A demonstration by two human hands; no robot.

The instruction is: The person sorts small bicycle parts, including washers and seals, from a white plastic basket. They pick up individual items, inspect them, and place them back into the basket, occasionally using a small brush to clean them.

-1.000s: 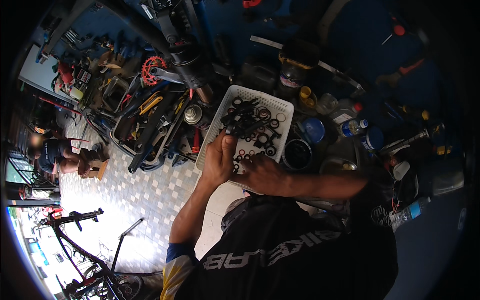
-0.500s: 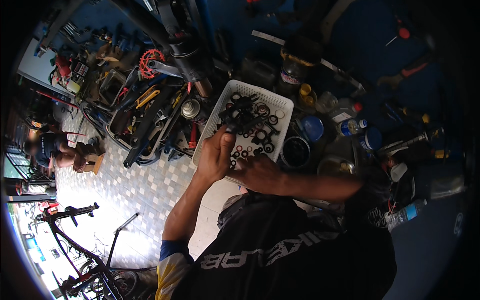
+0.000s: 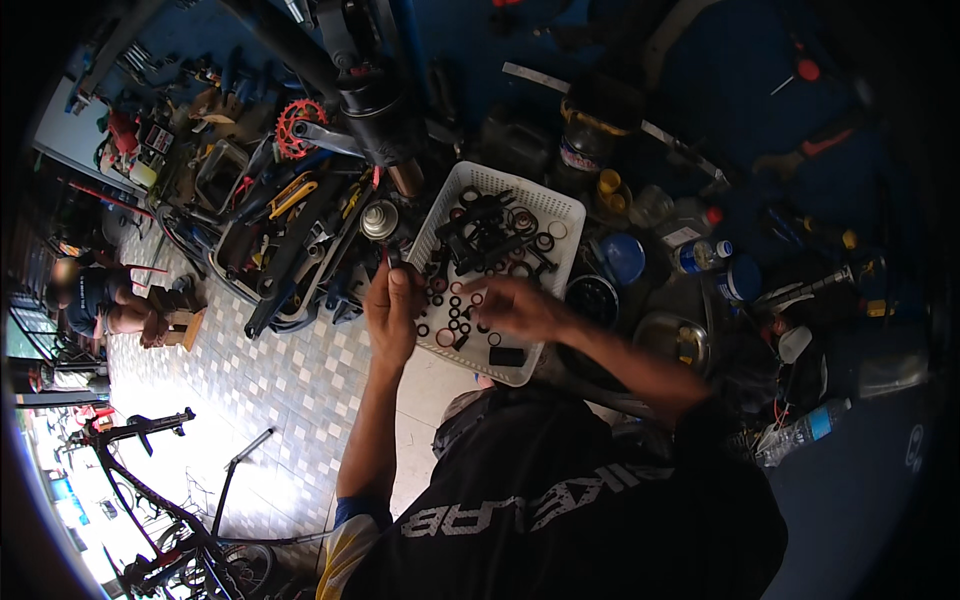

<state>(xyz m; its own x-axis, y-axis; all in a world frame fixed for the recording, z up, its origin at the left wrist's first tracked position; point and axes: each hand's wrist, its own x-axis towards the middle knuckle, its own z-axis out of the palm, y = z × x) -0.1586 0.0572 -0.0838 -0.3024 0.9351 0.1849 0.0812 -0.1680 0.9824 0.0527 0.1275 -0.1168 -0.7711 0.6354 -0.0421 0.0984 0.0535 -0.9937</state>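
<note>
Pale patterned floor tiles are carrying a crowded bicycle workshop, and the person is crouching over a white slotted tray (image 3: 428,240) that is holding black rings (image 3: 452,318), washers and darker metal parts (image 3: 485,232). Their left hand (image 3: 392,312) is hovering at the tray's near left edge with its fingers curled together and what looks like a small dark piece pinched at the fingertips, though it is too small to tell for sure. Their right hand (image 3: 520,305) is stretching across the tray from the other side, fingers pressed loosely together and pointing toward the left hand's pinch; whether it is gripping anything I cannot tell. The loose rings are lying just beyond and below both sets of fingertips. Sorting here would seem to go best by picking one ring at a time with fingertips only and keeping the wrists lifted, since a dragging palm could scatter the small parts or tip the light tray. Beyond the left hand's grip, a red chainring (image 3: 300,124) and a dark bicycle frame tube (image 3: 370,90) are crowding the approach, with a bin of tools (image 3: 262,250) off to that side. Past the right hand, a blue lid (image 3: 624,258), a black round tin (image 3: 592,298) and a clear bottle (image 3: 700,252) are hemming in the tray's far edge.
</note>
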